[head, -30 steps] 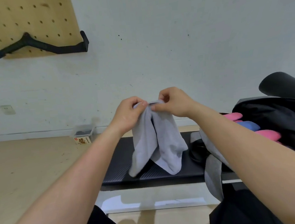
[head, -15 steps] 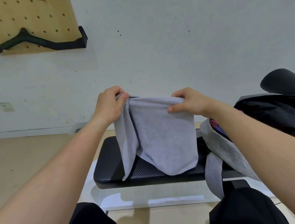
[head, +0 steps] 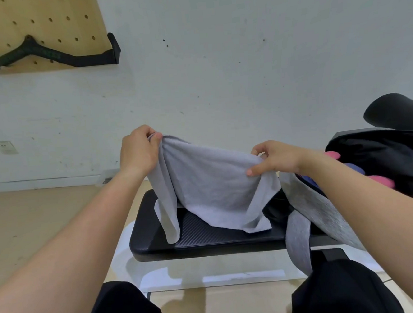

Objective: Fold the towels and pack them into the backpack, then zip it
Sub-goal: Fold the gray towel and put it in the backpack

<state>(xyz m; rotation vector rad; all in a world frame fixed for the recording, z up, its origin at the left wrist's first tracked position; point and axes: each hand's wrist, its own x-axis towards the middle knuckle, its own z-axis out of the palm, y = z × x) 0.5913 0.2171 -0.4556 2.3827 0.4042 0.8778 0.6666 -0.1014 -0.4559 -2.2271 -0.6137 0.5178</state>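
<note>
A light grey towel (head: 210,180) hangs spread between my two hands above the black padded bench (head: 207,237), its lower edge resting on the pad. My left hand (head: 138,151) pinches the towel's upper left corner, held higher. My right hand (head: 272,159) grips the upper right edge, lower and nearer the bag. The backpack (head: 386,159) lies open at the right, black outside with a grey flap (head: 312,197) and strap hanging over the bench edge. Pink and blue items (head: 380,182) show inside it.
A wooden pegboard (head: 37,26) with a black bar handle (head: 44,58) hangs on the white wall at upper left. A black cushion (head: 394,112) sits behind the backpack. My knees in black trousers are at the bottom. A small box stands by the wall, partly hidden.
My hands have drawn apart, spreading the towel from a bunched hang to a wide sheet. The right hand dropped lower toward the backpack; the towel's bottom now lies on the bench.
</note>
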